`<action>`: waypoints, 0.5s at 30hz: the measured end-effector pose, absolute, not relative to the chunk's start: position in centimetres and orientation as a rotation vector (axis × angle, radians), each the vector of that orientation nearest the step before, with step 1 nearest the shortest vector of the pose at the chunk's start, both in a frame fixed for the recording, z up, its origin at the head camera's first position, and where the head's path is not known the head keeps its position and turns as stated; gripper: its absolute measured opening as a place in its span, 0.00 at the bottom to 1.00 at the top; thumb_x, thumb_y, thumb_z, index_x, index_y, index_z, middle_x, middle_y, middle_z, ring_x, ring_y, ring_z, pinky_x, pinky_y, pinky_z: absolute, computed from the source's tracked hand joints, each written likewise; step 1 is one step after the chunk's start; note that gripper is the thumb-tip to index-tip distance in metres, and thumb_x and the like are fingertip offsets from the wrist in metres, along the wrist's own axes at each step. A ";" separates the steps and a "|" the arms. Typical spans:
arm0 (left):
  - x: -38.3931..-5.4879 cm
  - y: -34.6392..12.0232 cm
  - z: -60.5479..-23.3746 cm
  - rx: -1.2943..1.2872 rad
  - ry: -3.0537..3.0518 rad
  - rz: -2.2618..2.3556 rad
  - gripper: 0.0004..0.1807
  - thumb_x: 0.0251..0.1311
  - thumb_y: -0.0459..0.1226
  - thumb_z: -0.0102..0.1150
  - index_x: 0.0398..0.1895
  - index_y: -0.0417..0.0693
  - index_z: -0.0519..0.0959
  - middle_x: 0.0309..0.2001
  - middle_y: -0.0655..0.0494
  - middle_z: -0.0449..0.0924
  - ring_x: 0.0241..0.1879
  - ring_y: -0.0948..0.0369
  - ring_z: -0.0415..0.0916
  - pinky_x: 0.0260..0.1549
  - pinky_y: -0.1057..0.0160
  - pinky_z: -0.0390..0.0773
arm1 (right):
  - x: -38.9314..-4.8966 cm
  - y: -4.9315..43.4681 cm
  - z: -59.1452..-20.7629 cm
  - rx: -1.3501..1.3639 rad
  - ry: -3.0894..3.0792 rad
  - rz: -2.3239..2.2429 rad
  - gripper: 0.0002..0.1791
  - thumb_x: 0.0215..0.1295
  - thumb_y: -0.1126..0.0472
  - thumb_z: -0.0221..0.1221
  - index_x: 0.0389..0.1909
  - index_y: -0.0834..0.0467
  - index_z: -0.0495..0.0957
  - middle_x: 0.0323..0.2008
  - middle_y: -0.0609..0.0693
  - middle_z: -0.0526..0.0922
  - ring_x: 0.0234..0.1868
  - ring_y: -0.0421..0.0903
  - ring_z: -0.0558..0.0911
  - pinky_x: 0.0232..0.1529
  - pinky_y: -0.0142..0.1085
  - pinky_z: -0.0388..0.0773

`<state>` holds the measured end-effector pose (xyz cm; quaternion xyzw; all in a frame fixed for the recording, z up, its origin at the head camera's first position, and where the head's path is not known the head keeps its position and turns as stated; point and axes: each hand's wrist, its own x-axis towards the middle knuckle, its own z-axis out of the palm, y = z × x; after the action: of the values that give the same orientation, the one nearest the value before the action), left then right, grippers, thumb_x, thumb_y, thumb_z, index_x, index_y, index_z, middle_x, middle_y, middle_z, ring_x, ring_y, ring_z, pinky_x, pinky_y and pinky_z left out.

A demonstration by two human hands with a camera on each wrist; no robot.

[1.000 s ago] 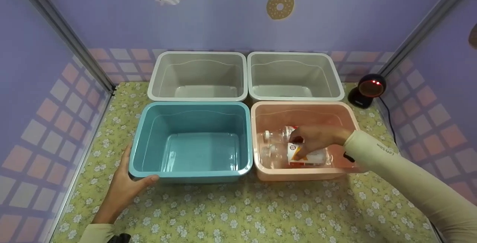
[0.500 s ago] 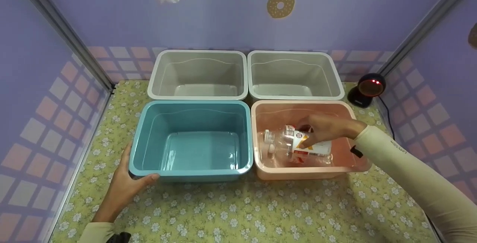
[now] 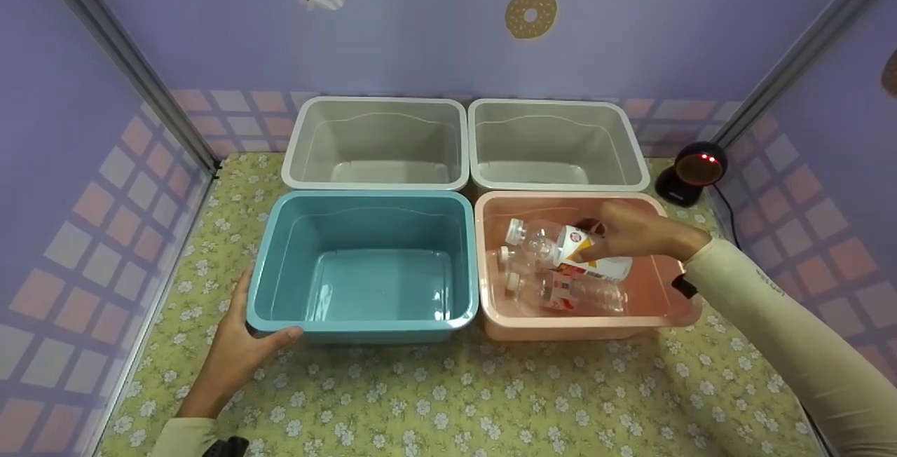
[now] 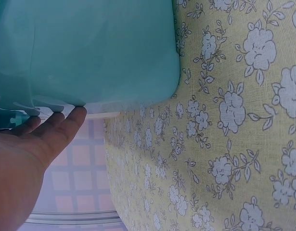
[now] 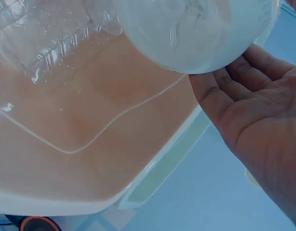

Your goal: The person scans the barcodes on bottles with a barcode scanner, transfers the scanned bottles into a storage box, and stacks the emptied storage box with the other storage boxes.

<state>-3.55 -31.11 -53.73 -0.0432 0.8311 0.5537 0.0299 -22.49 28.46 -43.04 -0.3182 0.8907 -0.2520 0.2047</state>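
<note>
Currently: right hand holding a white-labelled plastic bottle within the peach tub

Right hand [image 3: 634, 230]: fingers and thumb curled round the white-labelled plastic bottle [image 3: 571, 241], gripping it at the label. Bottle tilted; white cap points away to the left of the hand, base lies toward the wrist. Label carries yellow and red print. Right wrist view: rounded base facing the camera, fingers against its side. Cannot tell whether the cap end touches anything.

Below the right hand, on its near side: red-labelled clear bottle [image 3: 560, 292], lying on its side, cap to the left. Partly hidden behind the held bottle: another clear bottle [image 3: 517, 258], also cap left. All three are within the walls of the peach tub [image 3: 596, 321].

Left hand [image 3: 235, 348]: spread, thumb tip at the near rim of the blue tub [image 3: 361, 327], fingers fairly straight along its left outer side. Left wrist view: fingertips against that side.

Surroundings: blue tub sits between the two hands, just beside the peach one. Beyond the hands, two grey tubs, left [image 3: 385, 127] and right [image 3: 553, 138], side by side. Beyond the right hand and to its right, black desktop scanner [image 3: 690, 173], two red lights showing. Floral-covered surface [image 3: 420, 387] under everything.
</note>
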 end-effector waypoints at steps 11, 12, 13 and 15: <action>-3.6 -31.1 -53.9 -0.109 2.507 1.791 0.69 0.68 0.38 0.78 0.92 0.71 0.31 0.86 0.32 0.49 0.77 0.31 0.66 0.53 0.68 0.83 | -22.6 29.5 -42.3 -0.845 2.579 -0.773 0.29 0.68 0.54 0.79 0.67 0.58 0.85 0.35 0.47 0.83 0.36 0.45 0.80 0.41 0.42 0.77; -3.6 -31.1 -53.9 -0.108 2.506 1.794 0.69 0.68 0.37 0.78 0.92 0.71 0.31 0.86 0.32 0.49 0.77 0.31 0.66 0.53 0.68 0.83 | -22.6 29.6 -42.2 -0.839 2.591 -0.774 0.28 0.68 0.54 0.79 0.66 0.58 0.86 0.32 0.47 0.79 0.33 0.45 0.76 0.38 0.41 0.74; -3.6 -31.1 -53.9 -0.109 2.503 1.796 0.69 0.68 0.37 0.78 0.92 0.71 0.31 0.86 0.32 0.49 0.76 0.31 0.66 0.53 0.68 0.83 | -22.6 29.8 -42.2 -0.828 2.603 -0.773 0.27 0.68 0.53 0.79 0.64 0.58 0.86 0.30 0.47 0.76 0.31 0.45 0.73 0.37 0.40 0.72; -3.6 -31.1 -53.9 -0.111 2.502 1.797 0.69 0.68 0.37 0.78 0.92 0.70 0.31 0.86 0.31 0.50 0.76 0.31 0.67 0.53 0.68 0.83 | -22.6 30.0 -42.0 -0.787 2.625 -0.784 0.27 0.68 0.53 0.79 0.63 0.59 0.86 0.30 0.48 0.76 0.32 0.46 0.73 0.38 0.39 0.71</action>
<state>-3.61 -31.10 -53.92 -0.0360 0.8113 0.5828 0.0297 -22.61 29.98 -42.03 -0.2731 0.9112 -0.2721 0.1451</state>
